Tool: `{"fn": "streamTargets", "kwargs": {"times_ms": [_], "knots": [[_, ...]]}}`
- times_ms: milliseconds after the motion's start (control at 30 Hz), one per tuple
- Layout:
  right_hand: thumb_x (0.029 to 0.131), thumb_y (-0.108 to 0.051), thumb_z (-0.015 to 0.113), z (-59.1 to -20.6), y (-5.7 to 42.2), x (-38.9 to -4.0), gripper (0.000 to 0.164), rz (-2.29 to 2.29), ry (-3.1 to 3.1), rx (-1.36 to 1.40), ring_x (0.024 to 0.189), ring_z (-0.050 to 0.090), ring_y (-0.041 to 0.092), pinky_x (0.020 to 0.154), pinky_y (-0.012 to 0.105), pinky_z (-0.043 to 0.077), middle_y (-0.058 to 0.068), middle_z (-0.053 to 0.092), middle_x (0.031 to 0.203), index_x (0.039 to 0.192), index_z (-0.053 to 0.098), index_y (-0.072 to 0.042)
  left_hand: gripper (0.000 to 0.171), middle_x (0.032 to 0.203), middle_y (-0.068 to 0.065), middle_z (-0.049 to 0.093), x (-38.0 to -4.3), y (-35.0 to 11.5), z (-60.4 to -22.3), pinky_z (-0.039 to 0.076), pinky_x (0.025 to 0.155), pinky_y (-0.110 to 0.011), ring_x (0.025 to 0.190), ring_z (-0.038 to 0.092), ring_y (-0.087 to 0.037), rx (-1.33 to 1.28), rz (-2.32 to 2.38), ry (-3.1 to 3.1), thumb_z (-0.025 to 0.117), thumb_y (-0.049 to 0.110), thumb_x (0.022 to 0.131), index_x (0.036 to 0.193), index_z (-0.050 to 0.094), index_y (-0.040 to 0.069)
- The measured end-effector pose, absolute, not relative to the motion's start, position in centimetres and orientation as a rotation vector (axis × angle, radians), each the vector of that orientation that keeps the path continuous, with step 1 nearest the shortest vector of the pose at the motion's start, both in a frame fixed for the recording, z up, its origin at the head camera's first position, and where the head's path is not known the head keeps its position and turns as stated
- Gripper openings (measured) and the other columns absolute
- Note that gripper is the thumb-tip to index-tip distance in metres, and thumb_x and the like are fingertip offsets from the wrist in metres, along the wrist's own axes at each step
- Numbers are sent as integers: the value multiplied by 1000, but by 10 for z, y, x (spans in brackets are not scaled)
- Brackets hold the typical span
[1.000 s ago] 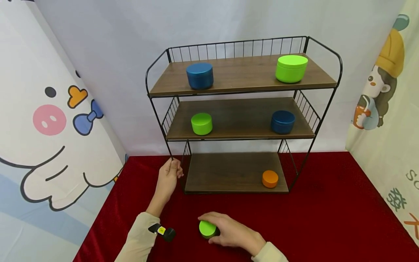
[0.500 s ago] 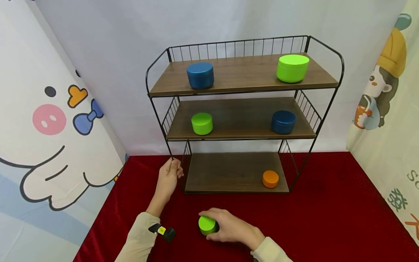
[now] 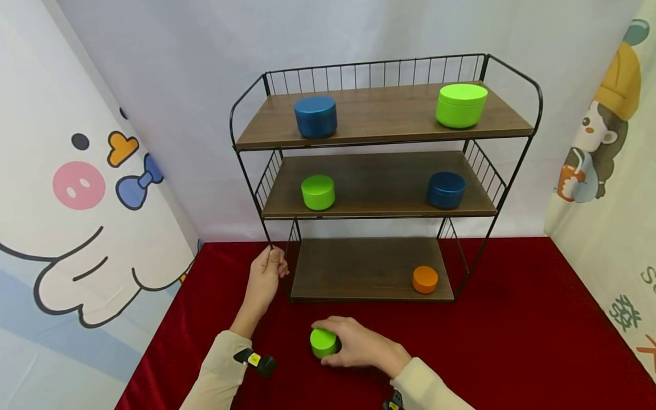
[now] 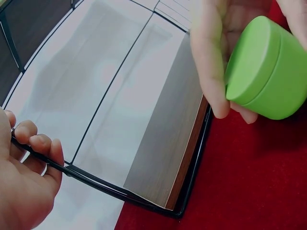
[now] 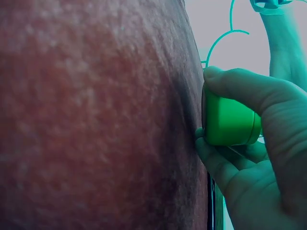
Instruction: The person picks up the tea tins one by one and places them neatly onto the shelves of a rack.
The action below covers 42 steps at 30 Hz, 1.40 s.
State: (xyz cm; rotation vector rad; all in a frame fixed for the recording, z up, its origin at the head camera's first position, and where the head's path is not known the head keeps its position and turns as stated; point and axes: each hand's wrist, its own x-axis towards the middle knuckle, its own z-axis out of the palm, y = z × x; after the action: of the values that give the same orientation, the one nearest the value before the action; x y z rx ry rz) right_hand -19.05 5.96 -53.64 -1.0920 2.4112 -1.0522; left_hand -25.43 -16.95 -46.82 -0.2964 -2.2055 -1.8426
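My left hand [image 3: 263,279] grips the black wire side frame of a three-tier shelf [image 3: 359,267], low on its left side. In the left wrist view its fingers [image 4: 41,142] curl round the thin rod. In front of the shelf, my right hand [image 3: 361,344] holds a small round green tin [image 3: 323,343] between thumb and fingers, lid up in the head view. The right wrist view shows the thumb [image 5: 230,82] on one side of the tin [image 5: 230,122] and the fingers on the other, close over the red cloth.
The top shelf bears a blue tin [image 3: 315,117] and a large green tin [image 3: 462,106]. On the middle one stand a green tin [image 3: 318,192] and a blue tin [image 3: 446,190]. An orange tin [image 3: 425,279] sits at the bottom right. Red cloth [image 3: 512,330] covers the table.
My right hand has moved slightly forward toward the shelf with the green tin. My left hand keeps its grip on the frame, and the shelved tins stay in place.
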Motion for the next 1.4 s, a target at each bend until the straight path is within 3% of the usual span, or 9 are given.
{"fn": "streamTargets", "kwargs": {"times_ms": [467,900,1100,1400], "knots": [[90,-28,82,-528,59,-211,64,-1027,2465,-1060,114,61,11,95,24,52,7,62,137,146,56,-10,37,71,-16,41,-256,-171,-469,53,74,-36,68,45,-18,-297,-1844,-2210,37,21,113,88,45,-6],[90,-25,83,-519,53,-230,65,-1027,2510,-1073,112,63,17,92,27,54,9,64,135,145,55,-6,37,70,-16,42,-255,-173,-468,54,73,-33,68,47,-18,-292,-1827,-2216,37,20,113,88,46,-6],[90,-24,82,-515,45,-240,66,-1007,2544,-1117,112,65,21,91,28,56,12,64,134,146,54,-3,37,71,-22,42,-254,-172,-468,52,73,-32,68,46,-21,-269,-1854,-2208,36,18,113,89,47,-8],[90,-23,82,-513,43,-253,67,-1059,2557,-1068,113,65,22,93,32,55,12,63,135,147,53,-3,38,70,-18,41,-254,-172,-469,52,72,-29,67,46,-16,-308,-1834,-2208,37,22,113,89,47,-6]]}}
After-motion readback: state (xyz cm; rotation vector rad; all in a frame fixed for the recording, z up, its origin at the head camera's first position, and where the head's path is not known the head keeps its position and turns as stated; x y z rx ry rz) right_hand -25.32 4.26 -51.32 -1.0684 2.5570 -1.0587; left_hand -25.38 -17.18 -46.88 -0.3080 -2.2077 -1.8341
